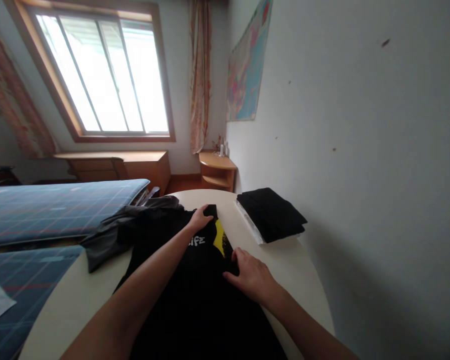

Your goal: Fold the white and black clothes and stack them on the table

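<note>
A black T-shirt (206, 305) with white lettering and a yellow patch lies spread along the table, its lower part running toward me. My left hand (201, 219) is at the far end of the shirt, thumb and fingers closed on the fabric near the top edge. At the shirt's right edge, beside the yellow patch, rests my right hand (253, 274). Its thumb lies on the cloth, apart from the bent fingers, whose tips are partly hidden. Dark grey cloth (112, 232) is bunched left of the shirt and hangs over the table edge.
A folded black garment stack (272, 212) with a white layer beneath sits at the right of the round cream table (307, 280). Blue plaid mattresses (60, 210) stand at the left. A wall (378, 200) borders the right side. Behind are a desk (146, 160) and corner shelf (217, 161).
</note>
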Demonstrator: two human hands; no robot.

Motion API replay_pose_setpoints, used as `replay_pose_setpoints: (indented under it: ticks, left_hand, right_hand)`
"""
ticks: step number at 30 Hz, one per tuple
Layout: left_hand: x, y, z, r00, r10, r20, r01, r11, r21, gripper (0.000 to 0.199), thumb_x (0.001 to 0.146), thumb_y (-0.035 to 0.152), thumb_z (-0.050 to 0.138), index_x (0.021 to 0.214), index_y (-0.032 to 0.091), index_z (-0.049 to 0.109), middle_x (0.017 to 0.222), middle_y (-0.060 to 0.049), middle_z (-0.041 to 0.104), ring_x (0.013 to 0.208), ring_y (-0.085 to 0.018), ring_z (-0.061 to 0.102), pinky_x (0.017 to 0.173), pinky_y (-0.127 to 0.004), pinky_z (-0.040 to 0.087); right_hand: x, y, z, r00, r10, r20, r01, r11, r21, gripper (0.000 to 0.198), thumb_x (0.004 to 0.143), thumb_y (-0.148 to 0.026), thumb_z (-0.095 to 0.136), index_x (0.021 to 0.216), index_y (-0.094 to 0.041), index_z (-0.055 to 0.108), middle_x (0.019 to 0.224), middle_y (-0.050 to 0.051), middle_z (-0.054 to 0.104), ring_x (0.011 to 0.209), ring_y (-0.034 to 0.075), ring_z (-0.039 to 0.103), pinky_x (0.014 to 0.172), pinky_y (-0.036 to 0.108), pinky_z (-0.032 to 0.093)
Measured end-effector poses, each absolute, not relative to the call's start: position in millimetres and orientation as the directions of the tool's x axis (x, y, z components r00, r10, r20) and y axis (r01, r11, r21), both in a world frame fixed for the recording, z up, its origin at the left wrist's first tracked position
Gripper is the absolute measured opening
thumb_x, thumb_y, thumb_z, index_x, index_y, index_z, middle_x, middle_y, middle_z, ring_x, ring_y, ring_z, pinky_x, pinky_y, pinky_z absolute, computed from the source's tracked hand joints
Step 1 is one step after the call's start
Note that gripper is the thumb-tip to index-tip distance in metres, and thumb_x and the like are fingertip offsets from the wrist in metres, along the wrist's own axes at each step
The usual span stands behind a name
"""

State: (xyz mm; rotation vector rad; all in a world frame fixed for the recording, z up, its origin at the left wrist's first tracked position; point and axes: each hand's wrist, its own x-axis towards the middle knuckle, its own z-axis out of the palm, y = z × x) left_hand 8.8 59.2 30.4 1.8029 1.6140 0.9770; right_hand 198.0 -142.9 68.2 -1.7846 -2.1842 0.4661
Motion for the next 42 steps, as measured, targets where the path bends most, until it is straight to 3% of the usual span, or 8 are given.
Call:
replay_pose_setpoints:
  ticks: [7, 12, 16, 20, 24, 32, 36, 42]
  left_hand:
    - [2.2, 41.0, 17.2, 0.117, 0.982, 0.146, 0.688, -0.186, 0.702, 0.041, 0.079, 0.024, 0.07, 0.119, 0.018, 0.066, 0.12, -0.01, 0.069, 0.114, -0.025, 0.062, 0.101, -0.034, 0.046]
    - [9.0, 35.1, 13.5, 0.137, 0.981, 0.136, 0.713, -0.193, 0.674, 0.047, 0.08, 0.023, 0.068, 0.126, 0.014, 0.061, 0.127, -0.012, 0.065, 0.113, -0.024, 0.063, 0.098, -0.029, 0.047]
    - [11.9, 39.5, 20.2, 0.127, 0.979, 0.161, 0.725, -0.202, 0.658, 0.06, 0.079, 0.027, 0.07, 0.135, 0.011, 0.052, 0.133, -0.016, 0.059, 0.115, -0.025, 0.061, 0.099, -0.031, 0.046]
    - [8.7, 44.3, 25.4, 0.137, 0.974, 0.178, 0.743, -0.22, 0.632, 0.065, 0.079, 0.026, 0.068, 0.138, 0.01, 0.048, 0.141, -0.018, 0.052, 0.129, -0.026, 0.051, 0.109, -0.032, 0.038]
    - [3.3, 43.2, 20.7, 0.175, 0.97, 0.167, 0.763, -0.241, 0.599, 0.074, 0.072, 0.016, 0.067, 0.141, 0.006, 0.044, 0.147, -0.02, 0.045, 0.137, -0.026, 0.042, 0.114, -0.03, 0.031]
    - [-2.5, 34.9, 19.4, 0.188, 0.959, 0.214, 0.805, -0.275, 0.526, 0.083, 0.069, 0.009, 0.061, 0.148, 0.013, 0.038, 0.155, -0.015, 0.033, 0.141, -0.028, 0.035, 0.116, -0.036, 0.031]
    - [-5.5, 16.6, 25.3, 0.145, 0.96, 0.239, 0.846, -0.246, 0.474, 0.065, 0.078, 0.017, 0.059, 0.142, 0.016, 0.045, 0.152, -0.015, 0.037, 0.136, -0.031, 0.041, 0.111, -0.04, 0.035]
    - [-14.1, -32.9, 29.6, 0.179, 0.945, 0.275, 0.872, -0.282, 0.4, 0.036, 0.088, 0.031, 0.054, 0.124, 0.023, 0.06, 0.128, -0.01, 0.058, 0.118, -0.028, 0.052, 0.103, -0.038, 0.039]
  right_hand:
    - [202.9, -179.0, 64.5, -0.181, 0.981, -0.066, 0.965, 0.165, -0.204, 0.01, 0.087, -0.027, 0.057, 0.091, -0.02, 0.061, 0.094, 0.009, 0.07, 0.085, 0.025, 0.067, 0.068, 0.031, 0.042]
    - [202.9, -190.3, 64.6, -0.192, 0.981, -0.016, 0.972, 0.187, -0.142, 0.015, 0.09, -0.015, 0.049, 0.097, -0.019, 0.062, 0.093, 0.009, 0.071, 0.084, 0.025, 0.069, 0.068, 0.03, 0.045]
    - [196.3, -193.7, 75.9, -0.221, 0.973, 0.061, 0.94, 0.229, -0.253, 0.022, 0.093, -0.016, 0.046, 0.108, -0.021, 0.062, 0.103, 0.008, 0.07, 0.088, 0.023, 0.069, 0.073, 0.031, 0.048]
    - [180.9, -199.8, 80.6, -0.283, 0.95, 0.13, 0.808, 0.309, -0.501, 0.038, 0.091, -0.015, 0.047, 0.127, -0.023, 0.054, 0.12, 0.007, 0.065, 0.1, 0.021, 0.066, 0.086, 0.03, 0.049]
    - [165.7, -207.4, 71.7, -0.375, 0.925, 0.06, 0.7, 0.325, -0.637, 0.057, 0.079, -0.006, 0.052, 0.134, -0.021, 0.049, 0.118, 0.008, 0.063, 0.102, 0.019, 0.063, 0.092, 0.029, 0.047]
    - [154.7, -215.1, 66.1, -0.471, 0.882, -0.015, 0.548, 0.279, -0.788, 0.058, 0.076, -0.016, 0.061, 0.132, -0.027, 0.052, 0.118, 0.003, 0.063, 0.095, 0.017, 0.064, 0.087, 0.026, 0.047]
    - [159.2, -222.9, 63.9, -0.487, 0.87, -0.069, 0.661, 0.316, -0.681, 0.064, 0.069, -0.022, 0.07, 0.131, -0.024, 0.052, 0.125, 0.007, 0.061, 0.107, 0.023, 0.061, 0.092, 0.03, 0.045]
    - [167.4, -234.8, 79.9, -0.393, 0.884, -0.254, 0.86, 0.256, -0.442, 0.031, 0.07, -0.041, 0.072, 0.093, -0.022, 0.067, 0.091, 0.007, 0.072, 0.083, 0.027, 0.067, 0.069, 0.031, 0.045]
